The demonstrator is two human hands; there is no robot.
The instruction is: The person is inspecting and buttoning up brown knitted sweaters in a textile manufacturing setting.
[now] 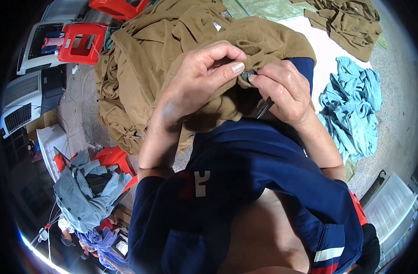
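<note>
A brown knit garment (218,102) is gathered over my lap. My left hand (202,71) is closed on its edge, thumb and forefinger pinching the cloth. Just right of that pinch, a dark round button (248,74) shows on the garment. The fingers and thumb of my right hand (284,89) close on the button's edge. From under that palm pokes a slim dark metal tool (265,108), perhaps thread snips; most of it is hidden.
More brown garments (163,34) are heaped ahead and left. Light blue garments (352,109) lie on the right, near a brown cardigan (346,25). Red stools (83,43) stand left. A grey-blue garment (88,194) drapes at lower left, with people beyond it.
</note>
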